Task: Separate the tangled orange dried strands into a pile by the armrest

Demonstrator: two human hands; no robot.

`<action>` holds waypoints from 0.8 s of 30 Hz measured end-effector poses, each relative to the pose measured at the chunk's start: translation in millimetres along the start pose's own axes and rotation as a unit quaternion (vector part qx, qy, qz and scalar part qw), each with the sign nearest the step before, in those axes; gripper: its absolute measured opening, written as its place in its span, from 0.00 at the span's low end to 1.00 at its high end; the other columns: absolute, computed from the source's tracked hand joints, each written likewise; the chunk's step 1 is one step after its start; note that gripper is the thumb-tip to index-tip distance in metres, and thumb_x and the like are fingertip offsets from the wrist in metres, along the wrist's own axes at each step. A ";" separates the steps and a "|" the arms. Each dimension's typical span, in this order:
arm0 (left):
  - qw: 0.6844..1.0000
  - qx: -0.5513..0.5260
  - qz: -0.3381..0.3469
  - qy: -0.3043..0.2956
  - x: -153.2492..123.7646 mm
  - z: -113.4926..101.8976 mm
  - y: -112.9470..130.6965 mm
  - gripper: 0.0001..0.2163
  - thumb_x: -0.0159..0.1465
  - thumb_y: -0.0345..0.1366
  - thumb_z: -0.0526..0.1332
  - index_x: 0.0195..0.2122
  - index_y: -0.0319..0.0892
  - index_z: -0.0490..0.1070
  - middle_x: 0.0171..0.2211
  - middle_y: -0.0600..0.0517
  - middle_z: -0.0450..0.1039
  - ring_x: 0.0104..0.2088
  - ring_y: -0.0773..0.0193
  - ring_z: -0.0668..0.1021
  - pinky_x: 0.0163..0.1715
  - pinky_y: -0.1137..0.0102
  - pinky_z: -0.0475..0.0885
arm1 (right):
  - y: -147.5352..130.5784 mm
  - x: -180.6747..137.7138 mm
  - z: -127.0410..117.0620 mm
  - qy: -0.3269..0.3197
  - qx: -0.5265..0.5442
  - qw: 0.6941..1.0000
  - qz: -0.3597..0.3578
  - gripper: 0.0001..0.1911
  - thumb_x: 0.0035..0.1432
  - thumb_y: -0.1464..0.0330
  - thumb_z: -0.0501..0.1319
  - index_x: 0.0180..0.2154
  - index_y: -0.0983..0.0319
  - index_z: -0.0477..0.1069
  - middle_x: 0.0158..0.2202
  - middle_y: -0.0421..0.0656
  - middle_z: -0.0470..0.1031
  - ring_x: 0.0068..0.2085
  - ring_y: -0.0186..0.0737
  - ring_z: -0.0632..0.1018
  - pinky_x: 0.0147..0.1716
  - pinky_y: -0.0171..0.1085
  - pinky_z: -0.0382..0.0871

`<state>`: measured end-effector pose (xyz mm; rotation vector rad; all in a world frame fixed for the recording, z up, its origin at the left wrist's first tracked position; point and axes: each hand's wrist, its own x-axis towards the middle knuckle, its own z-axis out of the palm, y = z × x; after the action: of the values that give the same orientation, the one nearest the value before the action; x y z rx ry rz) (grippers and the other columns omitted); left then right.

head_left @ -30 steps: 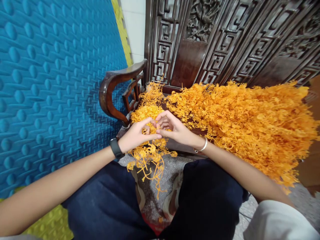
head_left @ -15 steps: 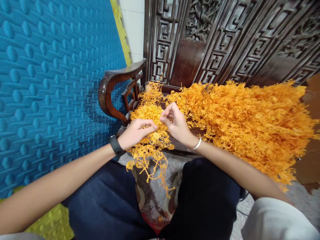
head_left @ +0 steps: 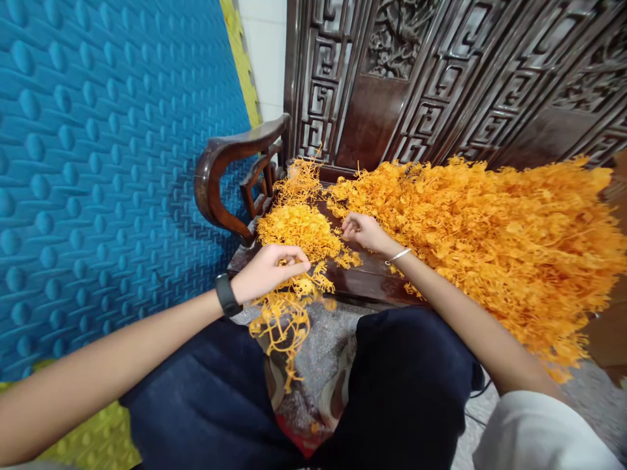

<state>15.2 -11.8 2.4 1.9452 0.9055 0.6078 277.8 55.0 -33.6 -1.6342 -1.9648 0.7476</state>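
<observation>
My left hand (head_left: 272,269), with a dark band on its wrist, is closed in a pinch, thumb against fingers. From it hangs a bunch of thin orange plastic flower strands (head_left: 284,316), dangling over the floor between my knees. Behind that hand lies a smaller heap of yellow-orange plastic pieces (head_left: 298,225) on the dark wooden seat (head_left: 357,281). My right hand (head_left: 363,232), wearing a silver bangle, is over the seat between this heap and a large orange pile (head_left: 504,241). Its fingers are curled together; whatever is in them is too small to make out.
A curved wooden armrest (head_left: 210,173) rises left of the seat, and a carved backrest (head_left: 369,124) stands behind. Blue foam matting (head_left: 98,163) with a yellow edge (head_left: 241,62) covers the left side. Brown cardboard (head_left: 607,336) is at the far right.
My right hand has moved right and slightly down, away from my left hand. My left hand is slightly lower, and the hanging strands have swung left.
</observation>
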 end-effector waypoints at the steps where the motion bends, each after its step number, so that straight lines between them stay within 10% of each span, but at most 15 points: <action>1: 1.000 0.000 -0.002 -0.003 2.7 -0.6 -2.4 0.08 0.58 0.37 0.58 0.28 0.39 0.73 0.19 0.58 0.62 0.22 0.72 0.62 0.25 0.73 0.58 | 4.6 -0.5 6.0 -0.018 -0.016 1.000 0.011 0.09 0.46 0.80 0.58 0.29 0.64 0.62 0.24 0.40 0.72 0.27 0.33 0.74 0.30 0.32 0.67; 13: 1.000 -0.016 0.004 -0.012 9.6 -2.0 -3.3 0.07 0.58 0.37 0.60 0.31 0.39 0.72 0.18 0.59 0.60 0.21 0.72 0.63 0.26 0.73 0.59 | 28.5 -1.0 22.7 -0.076 -0.096 0.992 -0.017 0.11 0.42 0.78 0.64 0.32 0.66 0.68 0.25 0.38 0.70 0.28 0.31 0.69 0.29 0.30 0.60; 19: 0.999 -0.040 -0.013 -0.001 9.8 -2.0 -1.9 0.08 0.57 0.38 0.61 0.31 0.39 0.70 0.19 0.59 0.62 0.21 0.72 0.64 0.26 0.73 0.59 | -17.0 -18.2 2.3 -0.104 0.053 0.992 -0.053 0.09 0.54 0.66 0.59 0.36 0.65 0.69 0.33 0.43 0.73 0.32 0.31 0.72 0.34 0.33 0.65; 24: 0.996 -0.081 -0.027 0.001 11.3 -1.3 -3.1 0.08 0.60 0.38 0.57 0.31 0.38 0.69 0.21 0.57 0.65 0.21 0.72 0.67 0.24 0.74 0.62 | -63.7 -42.5 2.5 -0.268 0.176 0.943 -0.093 0.18 0.50 0.62 0.63 0.43 0.63 0.68 0.38 0.43 0.74 0.36 0.32 0.74 0.39 0.35 0.68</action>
<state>20.1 -1.1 1.1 1.7706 0.8804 0.6303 237.4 3.9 6.9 -1.0863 -2.1307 1.4876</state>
